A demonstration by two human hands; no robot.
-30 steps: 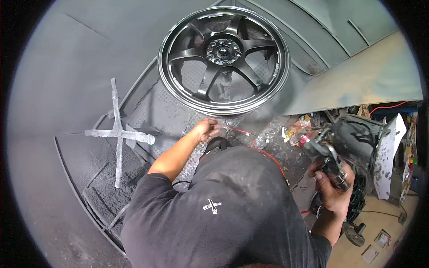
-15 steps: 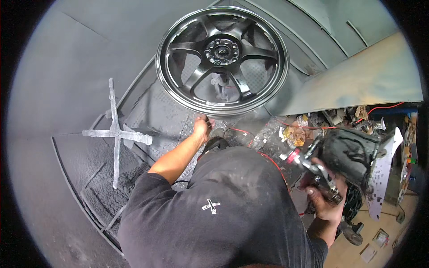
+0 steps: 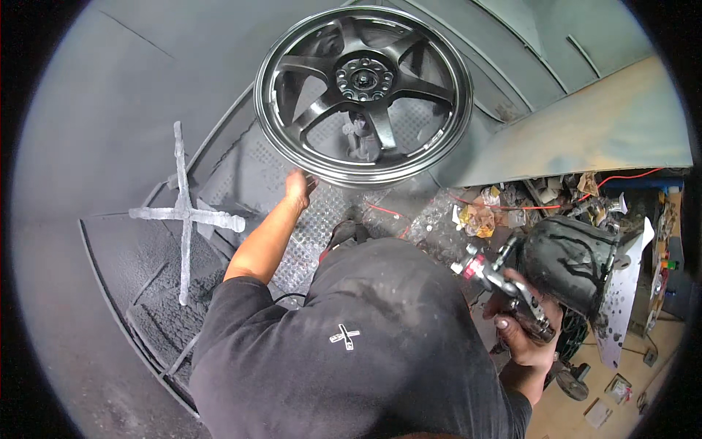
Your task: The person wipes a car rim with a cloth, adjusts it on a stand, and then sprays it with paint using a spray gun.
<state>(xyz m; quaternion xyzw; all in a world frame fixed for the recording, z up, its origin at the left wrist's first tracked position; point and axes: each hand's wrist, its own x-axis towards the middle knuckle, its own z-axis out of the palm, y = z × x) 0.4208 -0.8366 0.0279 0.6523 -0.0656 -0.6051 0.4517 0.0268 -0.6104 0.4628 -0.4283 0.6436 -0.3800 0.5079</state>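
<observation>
A glossy dark alloy wheel (image 3: pixel 381 134) with several spokes sits raised in front of me, face up, on a stand (image 3: pixel 357 139) partly seen through its gaps. My left hand (image 3: pixel 298 191) is at the wheel's near-left rim, fingers stretched out and fingertips at its lower edge; whether they press on it is hard to tell. On the right, my right hand (image 3: pixel 528 329) is wrapped round a metal spray gun (image 3: pixel 508 285) with a red ring. Next to the gun is a rounded dark cup (image 3: pixel 567 252) streaked with black, and a white spotted sheet (image 3: pixel 627 293) stands beside it.
A grey-coated cross-shaped stand (image 3: pixel 187 214) is at the left. A large panel (image 3: pixel 585 128) juts in from the right. Below it lie crumpled scraps (image 3: pixel 479 219) and a red hose (image 3: pixel 526 208). Textured metal flooring (image 3: pixel 322 227) lies under the wheel.
The wheel has turned clockwise, its near spokes shifting left. My left hand has moved left along the near rim. My right hand keeps the spray gun in nearly the same place.
</observation>
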